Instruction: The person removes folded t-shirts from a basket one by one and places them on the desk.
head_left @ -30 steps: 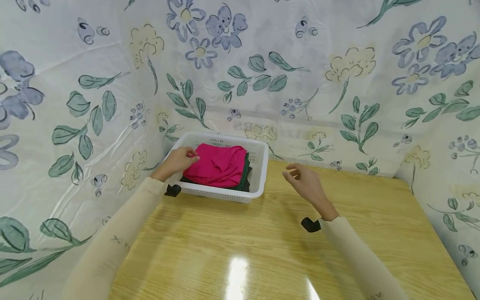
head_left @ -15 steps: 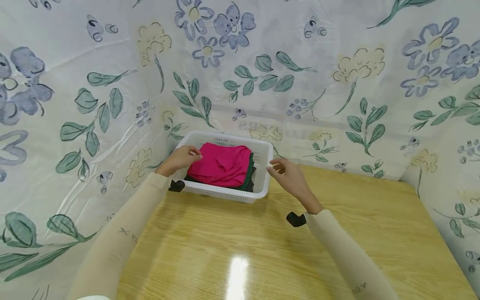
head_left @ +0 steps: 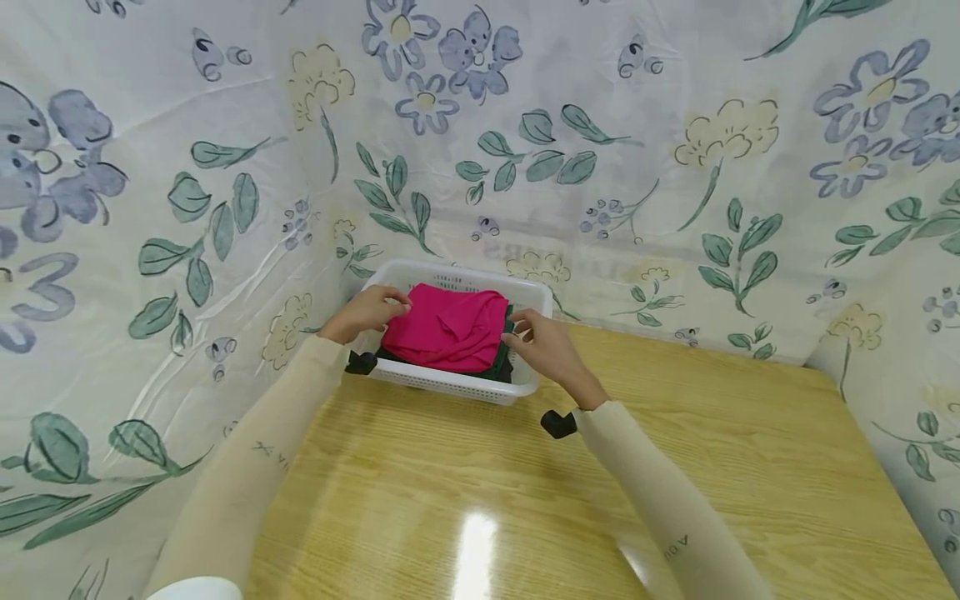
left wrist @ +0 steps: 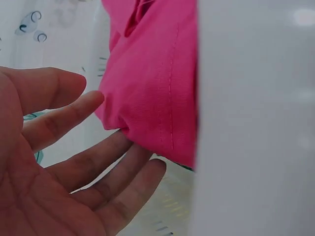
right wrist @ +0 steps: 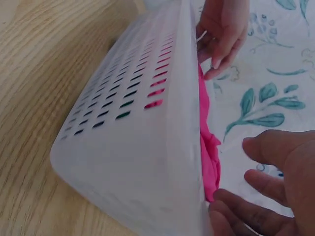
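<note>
The right hand (head_left: 546,343) and left hand (head_left: 366,312) are partly spread, with nothing gripped. The pink cloth (head_left: 446,329) is laid inside the white basket (head_left: 450,382), its long axis apparently left-to-right; the green cloth (head_left: 502,358) beneath is mostly hidden.

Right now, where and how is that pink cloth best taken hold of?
Probably by the left and right edges of the pink cloth, the left hand and right hand coming from their own sides: it lies fairly flat atop dark green cloth, and the white basket leaves room beside both edges.
</note>
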`<state>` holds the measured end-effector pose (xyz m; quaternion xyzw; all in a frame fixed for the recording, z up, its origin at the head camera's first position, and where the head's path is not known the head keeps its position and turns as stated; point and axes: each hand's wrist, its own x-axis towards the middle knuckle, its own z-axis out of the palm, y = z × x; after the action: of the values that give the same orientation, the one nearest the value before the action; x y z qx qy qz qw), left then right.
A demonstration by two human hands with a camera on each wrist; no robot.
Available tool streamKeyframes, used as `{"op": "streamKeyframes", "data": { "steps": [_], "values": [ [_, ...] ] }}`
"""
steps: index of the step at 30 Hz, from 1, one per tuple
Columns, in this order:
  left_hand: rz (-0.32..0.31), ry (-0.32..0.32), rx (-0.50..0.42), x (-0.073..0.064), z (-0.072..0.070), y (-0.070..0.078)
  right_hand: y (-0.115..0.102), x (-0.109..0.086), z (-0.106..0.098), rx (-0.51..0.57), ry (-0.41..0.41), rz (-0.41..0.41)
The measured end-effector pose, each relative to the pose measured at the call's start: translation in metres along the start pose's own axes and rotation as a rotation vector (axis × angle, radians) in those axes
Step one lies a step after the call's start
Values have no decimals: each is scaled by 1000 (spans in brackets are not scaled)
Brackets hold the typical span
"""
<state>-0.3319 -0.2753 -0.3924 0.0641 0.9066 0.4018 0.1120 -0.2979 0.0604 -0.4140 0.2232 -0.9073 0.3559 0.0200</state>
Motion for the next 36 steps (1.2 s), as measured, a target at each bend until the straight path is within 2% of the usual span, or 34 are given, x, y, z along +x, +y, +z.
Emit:
{"op": "streamKeyframes", "data": {
  "steps": [6,12,17,22,25,28,32,36],
  "values": [
    [-33,-44,-31,6,1,4,-5,16,11,23,-90,39],
    [-58,-100,-55,10,0,8,-5,28,18,52,-104,77],
    [-88,-97,-85,10,-1,9,-6,34,23,173,-119,148],
    [-138,-105,-160,12,-1,4,-10,37,25,300,-159,194],
    [-151,-106,-187,12,0,2,-11,39,28,340,-199,208],
    [-150,-83,-175,10,0,3,-12,40,31,382,-230,223],
    [-133,-48,-148,10,2,7,-12,42,35,405,-228,229],
    [-129,-81,-143,13,3,11,-11,45,40,400,-202,238]
  ]
}}
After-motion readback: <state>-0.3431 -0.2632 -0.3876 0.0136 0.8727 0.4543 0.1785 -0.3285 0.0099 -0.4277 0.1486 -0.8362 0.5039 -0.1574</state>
